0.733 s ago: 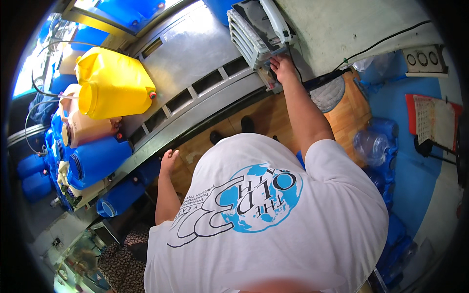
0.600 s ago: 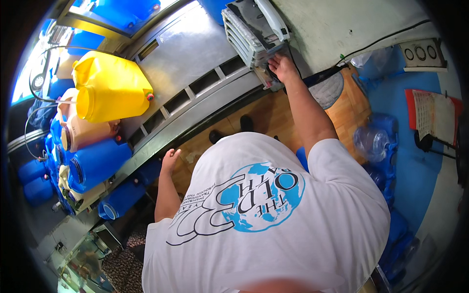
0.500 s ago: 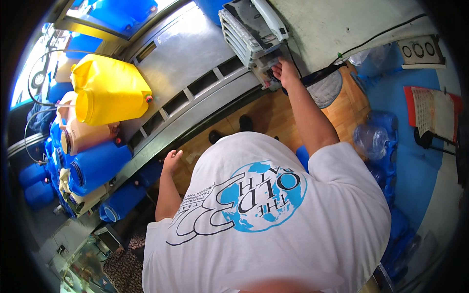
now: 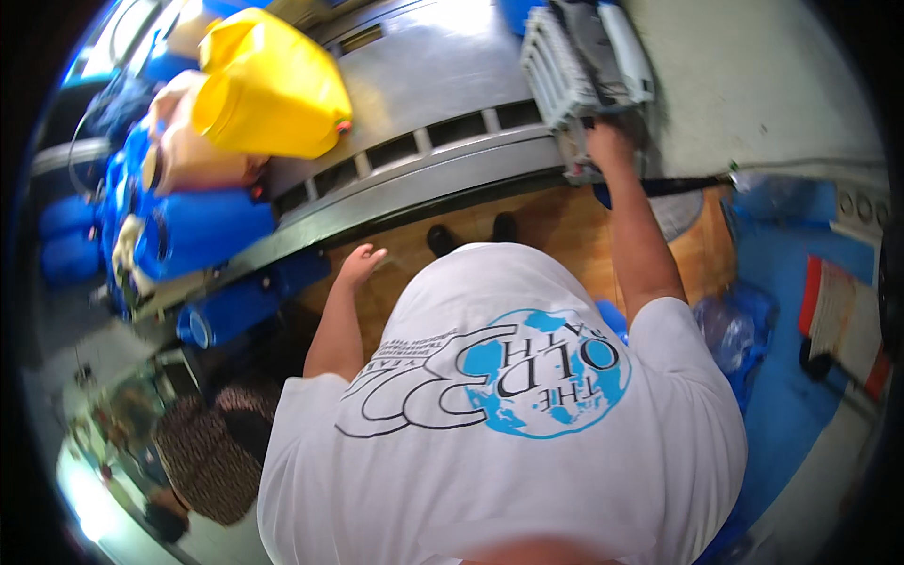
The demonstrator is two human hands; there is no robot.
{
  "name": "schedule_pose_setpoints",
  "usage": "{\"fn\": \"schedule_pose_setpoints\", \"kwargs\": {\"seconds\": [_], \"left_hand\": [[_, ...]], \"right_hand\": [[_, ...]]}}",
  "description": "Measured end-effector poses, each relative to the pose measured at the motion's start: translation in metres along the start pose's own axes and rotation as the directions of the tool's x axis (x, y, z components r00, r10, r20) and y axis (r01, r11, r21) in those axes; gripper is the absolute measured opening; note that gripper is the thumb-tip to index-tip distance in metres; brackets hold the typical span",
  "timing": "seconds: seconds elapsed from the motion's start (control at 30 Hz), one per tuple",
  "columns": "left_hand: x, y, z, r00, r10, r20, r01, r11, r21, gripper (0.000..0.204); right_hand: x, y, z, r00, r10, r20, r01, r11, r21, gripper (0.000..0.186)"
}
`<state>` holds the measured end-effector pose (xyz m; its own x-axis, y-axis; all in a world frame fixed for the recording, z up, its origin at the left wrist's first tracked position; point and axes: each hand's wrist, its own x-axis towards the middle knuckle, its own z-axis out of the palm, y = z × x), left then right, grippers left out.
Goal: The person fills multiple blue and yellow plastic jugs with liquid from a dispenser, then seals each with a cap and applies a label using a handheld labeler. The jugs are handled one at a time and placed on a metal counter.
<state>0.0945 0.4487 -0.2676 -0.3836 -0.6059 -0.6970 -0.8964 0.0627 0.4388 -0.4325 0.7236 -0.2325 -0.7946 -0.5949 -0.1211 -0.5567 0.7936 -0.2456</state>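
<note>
My right arm stretches forward to a stack of pale grey plastic trays at the end of the metal counter. My right hand is at the lower part of the stack, where its fingers are mostly hidden, so I cannot tell what it grips. A dark, flat piece and a long light-coloured bar lie along the top of the stack. Off to the left, my left hand hangs in the air near the counter's front edge, holding nothing, thumb and fingers loosely apart.
On the left of the metal counter stand a yellow jerrycan, a pinkish can and a blue drum. Another blue drum lies lower. A person in a patterned garment is behind left. A socket panel sits at right.
The view has turned, so the counter and cans have shifted. My right hand's fingers, visible by the trays before, are now hidden under the stack. The left hand stays raised and empty.
</note>
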Motion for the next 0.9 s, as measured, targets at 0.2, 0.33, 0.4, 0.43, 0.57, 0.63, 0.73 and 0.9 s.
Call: {"fn": "schedule_pose_setpoints", "kwargs": {"seconds": [0.2,0.33,0.4,0.43,0.57,0.63,0.73,0.9], "left_hand": [[-0.017,-0.036,0.022,1.0,-0.003,0.019,0.005,0.997,-0.08,0.068],[-0.025,-0.046,0.016,0.999,0.009,-0.039,-0.009,1.0,0.012,0.042],[-0.032,-0.06,0.021,1.0,-0.007,-0.016,0.007,0.999,0.036,0.05],[-0.034,-0.063,0.021,0.999,-0.051,-0.001,0.051,0.997,0.065,0.06],[-0.036,-0.042,0.011,0.992,-0.127,-0.024,0.127,0.991,0.029,0.081],[-0.028,-0.027,0.001,0.995,-0.095,-0.039,0.096,0.995,0.022,0.08],[-0.024,-0.032,-0.001,0.999,0.001,-0.055,-0.003,1.0,-0.02,0.064],[0.003,-0.019,-0.005,0.992,0.119,-0.039,-0.124,0.967,-0.224,0.069]], "right_hand": [[0.02,0.011,0.01,0.995,-0.095,0.032,0.099,0.984,-0.147,0.045],[0.024,0.018,0.01,0.999,-0.034,-0.011,0.032,0.992,-0.121,0.054],[0.02,0.011,0.007,0.93,-0.242,-0.276,0.204,0.966,-0.161,0.043],[0.025,0.016,0.018,0.96,-0.13,-0.246,0.109,0.989,-0.097,0.033],[0.018,0.022,0.011,0.961,-0.144,-0.237,0.138,0.989,-0.042,0.024],[0.022,0.026,0.014,0.93,-0.178,-0.321,0.177,0.984,-0.032,0.021],[0.023,0.027,0.027,0.852,-0.304,-0.425,0.284,0.952,-0.112,0.023],[-0.008,0.0,-0.026,0.948,-0.096,-0.303,0.147,0.977,0.151,0.022]]}}
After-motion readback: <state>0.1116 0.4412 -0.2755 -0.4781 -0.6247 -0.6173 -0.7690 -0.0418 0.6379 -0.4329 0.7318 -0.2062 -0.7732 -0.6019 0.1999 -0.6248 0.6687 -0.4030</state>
